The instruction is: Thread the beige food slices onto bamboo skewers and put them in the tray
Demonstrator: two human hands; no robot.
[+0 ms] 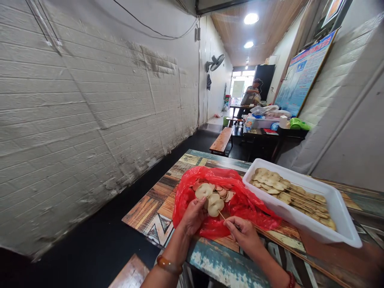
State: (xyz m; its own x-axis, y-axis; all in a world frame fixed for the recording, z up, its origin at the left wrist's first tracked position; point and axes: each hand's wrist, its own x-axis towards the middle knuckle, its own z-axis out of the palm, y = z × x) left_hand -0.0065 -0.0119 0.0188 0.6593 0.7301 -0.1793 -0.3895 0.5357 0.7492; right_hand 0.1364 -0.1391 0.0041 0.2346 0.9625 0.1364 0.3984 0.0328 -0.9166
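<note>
With the red plastic bag [187,176] as my landmark, both hands are over its near side. My left hand [192,218] grips the pale, round slices [215,205] between thumb and fingers, I'd say to support them, since they look thin enough to tear. My right hand [241,230] pinches the thin stick [221,215] near its free end, likely because a grip back there leaves the slices clear and lets me steer it. The slices I hold are above the bag's opening, where anything that slips should fall among the loose slices [221,191] inside. The bag's mouth is spread wide, which makes reaching in easy. Just right of the bag, the white tray [349,226] holds skewered slices [268,180], sticks lying roughly alongside one another, probably to save room.
</note>
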